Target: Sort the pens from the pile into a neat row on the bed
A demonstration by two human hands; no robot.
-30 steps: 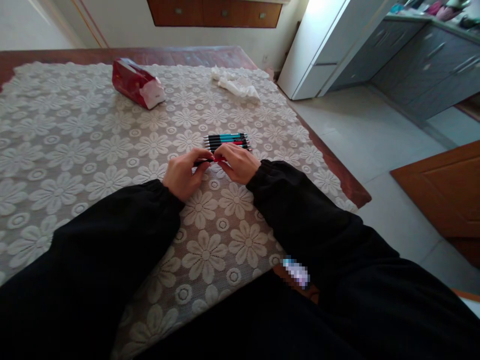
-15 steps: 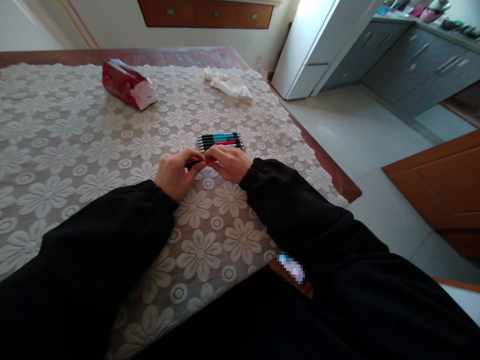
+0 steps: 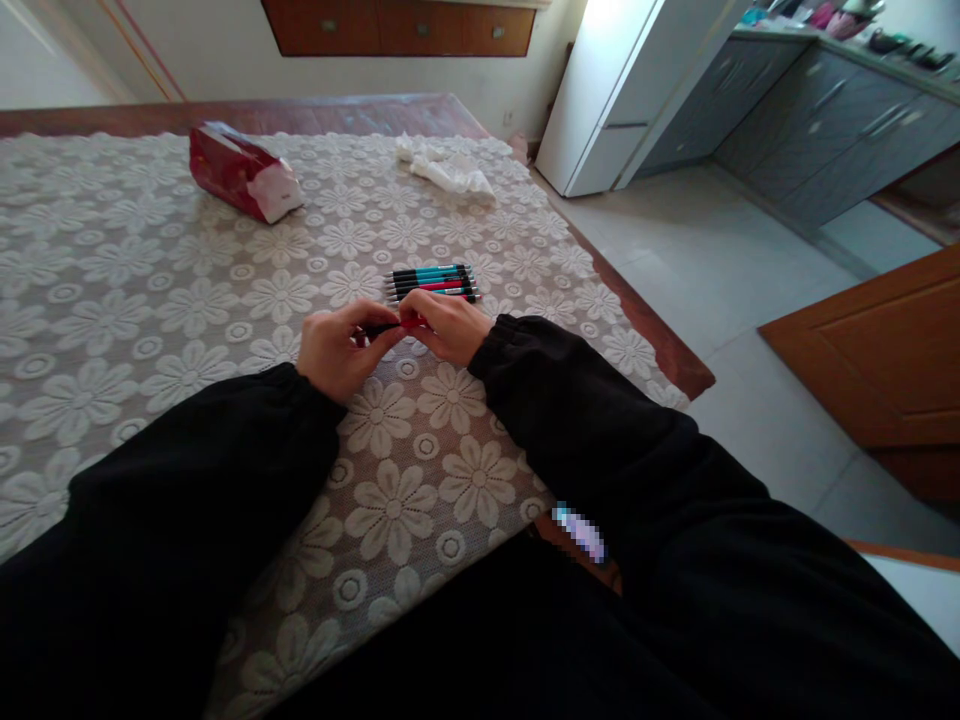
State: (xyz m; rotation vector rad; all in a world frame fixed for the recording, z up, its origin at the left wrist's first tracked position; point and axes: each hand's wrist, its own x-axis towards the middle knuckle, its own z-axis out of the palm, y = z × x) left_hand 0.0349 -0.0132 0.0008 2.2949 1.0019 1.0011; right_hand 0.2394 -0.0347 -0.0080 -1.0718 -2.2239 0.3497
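My left hand [image 3: 337, 345] and my right hand [image 3: 444, 325] meet over the lace tablecloth [image 3: 150, 300], both pinching one red and black pen [image 3: 396, 325] between their fingertips. The left fingers grip the black end, the right fingers the red end. Just beyond the hands lies a neat row of several pens [image 3: 430, 282], teal, black and red, side by side on the cloth. Both arms wear black sleeves.
A red tissue pack [image 3: 238, 182] lies at the far left of the table, and crumpled white tissue [image 3: 446, 172] at the far right. The table's wooden edge [image 3: 645, 325] runs along the right. Beyond it are a tiled floor, a white fridge and grey cabinets.
The hands stay together on the pen with only small finger movement. The view has shifted, so everything sits slightly further left in the frame.
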